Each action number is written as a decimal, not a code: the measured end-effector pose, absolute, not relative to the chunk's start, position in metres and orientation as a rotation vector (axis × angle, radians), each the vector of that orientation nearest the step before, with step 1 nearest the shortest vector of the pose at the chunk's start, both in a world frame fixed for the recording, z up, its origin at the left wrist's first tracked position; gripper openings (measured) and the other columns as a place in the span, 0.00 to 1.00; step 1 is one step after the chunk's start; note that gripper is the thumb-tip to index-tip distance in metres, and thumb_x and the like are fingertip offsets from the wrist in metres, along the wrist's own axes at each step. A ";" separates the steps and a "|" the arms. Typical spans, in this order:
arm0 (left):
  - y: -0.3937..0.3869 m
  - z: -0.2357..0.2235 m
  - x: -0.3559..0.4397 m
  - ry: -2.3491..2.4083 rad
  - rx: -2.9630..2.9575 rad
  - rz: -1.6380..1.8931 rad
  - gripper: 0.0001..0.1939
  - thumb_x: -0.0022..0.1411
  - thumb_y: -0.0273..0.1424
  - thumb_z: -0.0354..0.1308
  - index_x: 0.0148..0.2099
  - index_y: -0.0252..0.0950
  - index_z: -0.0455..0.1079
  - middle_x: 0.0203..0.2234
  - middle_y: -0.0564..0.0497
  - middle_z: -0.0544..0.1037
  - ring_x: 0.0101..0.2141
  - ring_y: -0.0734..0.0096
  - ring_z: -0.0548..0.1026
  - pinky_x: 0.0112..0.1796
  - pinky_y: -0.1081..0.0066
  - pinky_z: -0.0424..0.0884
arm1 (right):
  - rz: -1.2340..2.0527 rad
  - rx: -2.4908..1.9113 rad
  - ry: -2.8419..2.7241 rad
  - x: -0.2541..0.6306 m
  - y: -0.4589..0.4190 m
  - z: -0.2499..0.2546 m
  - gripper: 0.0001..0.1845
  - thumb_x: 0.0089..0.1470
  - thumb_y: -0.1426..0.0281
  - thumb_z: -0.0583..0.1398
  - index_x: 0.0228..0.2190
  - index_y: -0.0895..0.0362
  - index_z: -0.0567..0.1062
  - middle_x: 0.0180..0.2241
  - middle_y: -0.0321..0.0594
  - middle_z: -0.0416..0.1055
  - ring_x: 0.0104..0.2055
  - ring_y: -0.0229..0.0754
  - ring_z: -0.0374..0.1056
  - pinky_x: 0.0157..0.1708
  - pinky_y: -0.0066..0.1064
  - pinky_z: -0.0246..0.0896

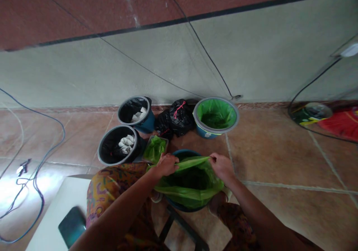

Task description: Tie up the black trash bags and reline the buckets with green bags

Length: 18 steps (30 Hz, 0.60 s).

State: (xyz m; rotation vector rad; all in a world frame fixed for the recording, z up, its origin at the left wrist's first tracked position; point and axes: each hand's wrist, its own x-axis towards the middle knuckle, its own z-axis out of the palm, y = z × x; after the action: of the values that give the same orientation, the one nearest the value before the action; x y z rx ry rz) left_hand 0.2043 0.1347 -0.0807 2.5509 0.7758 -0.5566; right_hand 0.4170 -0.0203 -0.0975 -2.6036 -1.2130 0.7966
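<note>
A green plastic bag [192, 185] hangs open inside a dark blue bin [184, 153] right in front of me, on the tiled floor. My left hand [167, 165] pinches the bag's far rim on the left side, fingers closed on the plastic. My right hand [222, 166] grips the same rim on the right, and the edge is stretched taut between the two hands above the bin's far lip.
Against the wall stand a blue bin lined in green [216, 117], a tied black bag [176, 118], two black-lined bins holding white scraps [119, 146] [135, 113], and a box of folded green bags [155, 149]. Cables [36, 169] trail at left; a white table [56, 210] stands near my knee.
</note>
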 end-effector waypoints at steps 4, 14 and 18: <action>0.135 -0.084 0.206 0.892 2.499 -0.315 0.07 0.60 0.28 0.56 0.37 0.37 0.75 0.35 0.48 0.80 0.41 0.63 0.76 0.48 0.64 0.65 | 0.737 -2.604 -1.061 0.418 -0.018 -0.099 0.15 0.61 0.67 0.53 0.41 0.58 0.79 0.38 0.45 0.79 0.41 0.45 0.74 0.37 0.30 0.58; 0.159 -0.102 0.225 1.151 2.179 0.052 0.07 0.63 0.26 0.52 0.35 0.35 0.71 0.26 0.54 0.74 0.29 0.75 0.70 0.34 0.76 0.63 | 0.849 -2.556 -1.093 0.417 -0.015 -0.109 0.15 0.62 0.69 0.53 0.38 0.60 0.79 0.37 0.48 0.79 0.39 0.44 0.73 0.34 0.28 0.55; 0.172 -0.109 0.236 1.144 2.187 -0.042 0.10 0.65 0.27 0.50 0.36 0.34 0.73 0.26 0.52 0.75 0.29 0.74 0.71 0.34 0.75 0.62 | 0.936 -2.568 -1.099 0.419 -0.012 -0.115 0.18 0.63 0.66 0.52 0.32 0.60 0.79 0.32 0.47 0.78 0.33 0.41 0.71 0.30 0.28 0.53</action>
State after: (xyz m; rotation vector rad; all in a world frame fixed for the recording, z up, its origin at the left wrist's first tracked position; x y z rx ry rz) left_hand 0.2356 0.1721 -0.1092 2.1873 1.1443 -0.0420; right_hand 0.4193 -0.0123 -0.1150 -2.5684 -1.0992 0.9361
